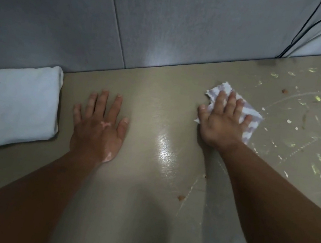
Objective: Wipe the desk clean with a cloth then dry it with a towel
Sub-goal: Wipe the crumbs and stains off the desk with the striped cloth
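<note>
The beige desk [154,103] fills the view. My right hand [223,122] lies flat on a white and purple patterned cloth [250,119], pressing it onto the desk right of centre. My left hand [98,126] rests palm down on the bare desk, fingers spread, holding nothing. A folded white towel [12,105] sits at the desk's far left, apart from my left hand. A wet, shiny streak [166,153] runs between my hands.
Scattered crumbs and smears [309,122] cover the right part of the desk. A brown crumb [181,197] lies near my right forearm. A grey panelled wall [129,16] borders the back edge; black cables [306,30] hang at the upper right.
</note>
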A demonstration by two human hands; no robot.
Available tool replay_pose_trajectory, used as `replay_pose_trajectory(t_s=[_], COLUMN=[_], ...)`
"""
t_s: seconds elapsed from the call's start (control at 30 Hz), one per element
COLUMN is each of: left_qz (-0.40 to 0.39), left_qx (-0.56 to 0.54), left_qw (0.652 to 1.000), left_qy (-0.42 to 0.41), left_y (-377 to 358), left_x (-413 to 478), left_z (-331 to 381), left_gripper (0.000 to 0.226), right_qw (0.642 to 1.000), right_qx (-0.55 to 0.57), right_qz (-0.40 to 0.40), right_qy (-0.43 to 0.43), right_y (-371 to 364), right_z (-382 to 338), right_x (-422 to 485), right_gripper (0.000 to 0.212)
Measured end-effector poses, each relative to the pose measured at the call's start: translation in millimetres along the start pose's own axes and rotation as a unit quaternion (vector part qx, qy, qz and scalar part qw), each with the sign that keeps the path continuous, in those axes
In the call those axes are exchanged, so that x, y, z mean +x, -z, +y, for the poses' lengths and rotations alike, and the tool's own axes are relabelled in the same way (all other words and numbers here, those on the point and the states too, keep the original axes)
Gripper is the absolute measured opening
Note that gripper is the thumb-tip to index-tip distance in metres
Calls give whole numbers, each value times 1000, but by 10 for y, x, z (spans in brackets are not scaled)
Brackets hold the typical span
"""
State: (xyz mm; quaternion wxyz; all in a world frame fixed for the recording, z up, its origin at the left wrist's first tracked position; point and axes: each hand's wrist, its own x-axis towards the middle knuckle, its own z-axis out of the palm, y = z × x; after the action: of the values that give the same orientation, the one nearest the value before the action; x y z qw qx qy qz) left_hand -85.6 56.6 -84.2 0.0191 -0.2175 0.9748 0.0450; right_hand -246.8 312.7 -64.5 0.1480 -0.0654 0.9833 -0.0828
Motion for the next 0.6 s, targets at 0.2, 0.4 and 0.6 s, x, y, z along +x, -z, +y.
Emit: replay_pose_trajectory(t_s=[0.2, 0.4, 0.6], left_qz=[-17, -53, -29], left_qx=[-12, -15, -16], left_qw=[1000, 998, 999], left_qy=[6, -9, -38], left_y=[24, 89, 49], left_x=[7, -34, -386], left_z=[32, -3, -63], left_gripper=[63, 65, 73], right_qw=[991, 964, 969], right_qx=[-19, -58, -61], right_qz=[20, 27, 20], right_qy=[133, 259, 239], right_y=[-466, -894, -591], right_z=[-518, -662, 45], right_x=[-1045, -1961, -1662], right_gripper=[76, 81, 76])
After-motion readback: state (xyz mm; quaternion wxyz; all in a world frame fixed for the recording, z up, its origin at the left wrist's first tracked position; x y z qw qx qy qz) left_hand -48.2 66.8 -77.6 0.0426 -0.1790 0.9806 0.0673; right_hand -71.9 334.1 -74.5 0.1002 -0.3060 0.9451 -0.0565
